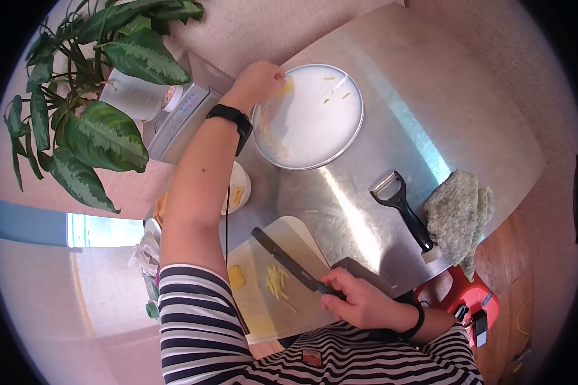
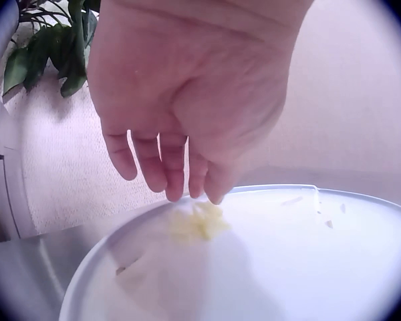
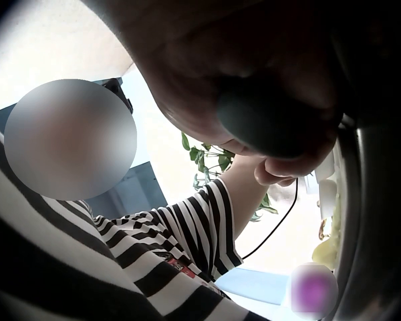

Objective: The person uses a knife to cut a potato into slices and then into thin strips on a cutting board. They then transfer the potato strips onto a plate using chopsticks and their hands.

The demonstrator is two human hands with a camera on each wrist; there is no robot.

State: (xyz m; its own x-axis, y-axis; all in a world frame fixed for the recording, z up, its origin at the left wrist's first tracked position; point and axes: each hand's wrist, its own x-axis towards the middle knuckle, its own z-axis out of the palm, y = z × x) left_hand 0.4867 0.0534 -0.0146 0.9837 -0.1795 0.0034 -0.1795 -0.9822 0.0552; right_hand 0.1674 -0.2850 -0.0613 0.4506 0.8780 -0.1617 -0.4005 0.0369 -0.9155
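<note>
Over the left rim of a round white plate point(image 1: 308, 131), my left hand point(image 1: 258, 83) hangs with its fingers pointing down. In the left wrist view, a small heap of pale yellow strips point(image 2: 204, 224) lies on the plate right below the fingertips. A few thin slivers point(image 1: 329, 79) lie elsewhere on it. My right hand point(image 1: 364, 301) grips the handle of a dark-bladed knife point(image 1: 287, 262), whose blade extends over a cutting board point(image 1: 301, 239). On the board are cut yellow strips point(image 1: 276, 281) and a larger yellow piece point(image 1: 236, 276).
A black peeler point(image 1: 405, 215) and a grey-green cloth point(image 1: 452, 215) lie toward the metal table's right edge. A white bowl point(image 1: 241, 183) with yellow strips stands under my left forearm. A boxy appliance point(image 1: 186, 112) and leafy plant point(image 1: 103, 131) stand at back left.
</note>
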